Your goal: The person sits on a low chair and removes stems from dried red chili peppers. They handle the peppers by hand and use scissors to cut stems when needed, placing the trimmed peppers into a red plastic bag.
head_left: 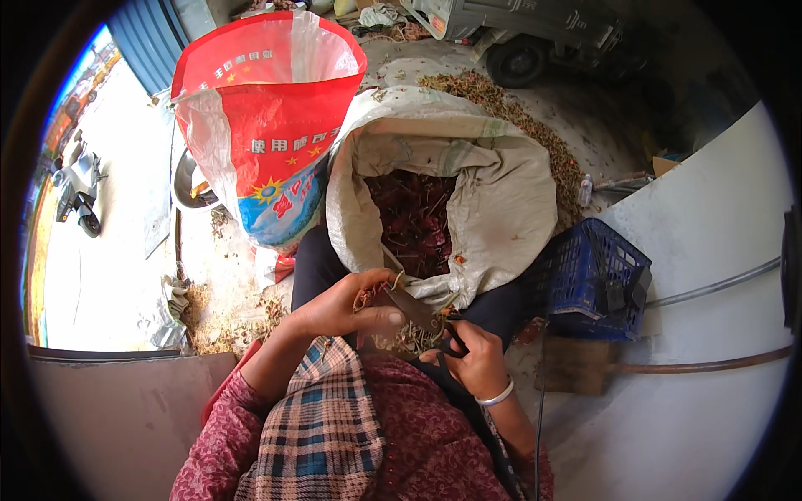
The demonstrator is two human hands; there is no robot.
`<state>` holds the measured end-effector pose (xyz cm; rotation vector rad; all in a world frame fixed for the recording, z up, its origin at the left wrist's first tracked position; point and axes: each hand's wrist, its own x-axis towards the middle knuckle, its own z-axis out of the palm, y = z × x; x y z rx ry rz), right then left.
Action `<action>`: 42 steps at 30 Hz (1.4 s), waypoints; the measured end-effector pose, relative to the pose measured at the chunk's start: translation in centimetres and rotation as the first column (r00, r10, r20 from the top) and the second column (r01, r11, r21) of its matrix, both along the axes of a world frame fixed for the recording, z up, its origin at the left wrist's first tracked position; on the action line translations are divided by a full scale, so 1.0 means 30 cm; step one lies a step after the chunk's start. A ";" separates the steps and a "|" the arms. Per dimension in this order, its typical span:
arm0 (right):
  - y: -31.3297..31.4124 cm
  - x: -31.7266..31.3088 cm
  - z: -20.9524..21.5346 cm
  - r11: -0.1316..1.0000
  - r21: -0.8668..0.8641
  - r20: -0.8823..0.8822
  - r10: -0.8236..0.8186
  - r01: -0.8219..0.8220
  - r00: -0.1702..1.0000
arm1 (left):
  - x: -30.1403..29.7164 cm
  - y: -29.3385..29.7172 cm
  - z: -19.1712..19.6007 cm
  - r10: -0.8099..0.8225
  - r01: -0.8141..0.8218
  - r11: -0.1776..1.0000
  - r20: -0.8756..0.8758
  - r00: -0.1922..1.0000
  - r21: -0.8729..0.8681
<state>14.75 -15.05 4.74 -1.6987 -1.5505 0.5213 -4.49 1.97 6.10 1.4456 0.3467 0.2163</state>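
My left hand (347, 307) is closed round a few dried chili peppers (368, 295), with thin pale stems poking out by the fingertips. In my right hand (478, 361) is a pair of scissors (418, 311) with black handles, its metal blades pointing toward the left hand's fingers. Both hands are over my lap, just in front of a white woven sack (505, 221) with a rolled-down rim. Dark red dried chili peppers (418, 221) fill the sack's opening. Stem bits (409, 338) lie below the blades.
A tall red bag (276, 125) stands left of the sack, partly hiding a metal basin (185, 179). At right are a blue plastic crate (576, 267) and a wooden block (576, 367). Stem scraps (493, 96) are heaped behind; a vehicle wheel (516, 63) stands beyond.
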 end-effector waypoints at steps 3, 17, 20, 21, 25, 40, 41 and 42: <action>0.009 -0.032 0.016 0.999 -0.002 -0.134 -0.044 0.044 0.990 | -0.005 -0.012 -0.008 0.091 -0.090 0.996 0.082 0.992 -0.016; -0.033 -0.081 -0.092 0.905 -0.042 -0.939 0.108 -0.423 0.325 | 0.019 -0.055 0.072 0.278 -0.279 0.924 0.043 0.960 0.261; -0.035 -0.090 -0.081 0.858 0.043 -0.984 0.126 -0.512 0.128 | 0.019 -0.051 0.077 0.267 -0.274 0.901 0.069 0.961 0.337; -0.036 -0.096 -0.088 0.847 0.074 -0.990 0.124 -0.527 0.060 | 0.027 -0.055 0.078 0.272 -0.293 0.891 0.109 0.956 0.346; -0.044 -0.118 -0.122 0.804 0.179 -0.983 0.124 -0.568 -0.135 | 0.045 -0.075 0.085 0.304 -0.348 0.859 0.174 0.937 0.375; -0.025 -0.141 -0.127 0.807 0.211 -0.968 0.095 -0.552 -0.232 | 0.098 -0.126 0.081 0.495 -0.577 0.721 0.299 0.816 0.383; -0.028 -0.131 -0.127 0.845 0.163 -0.985 0.106 -0.510 -0.140 | 0.100 -0.123 0.089 0.504 -0.566 0.740 0.257 0.825 0.363; -0.028 -0.124 -0.116 0.881 0.085 -0.994 0.110 -0.466 0.027 | 0.096 -0.125 0.095 0.519 -0.571 0.756 0.240 0.821 0.320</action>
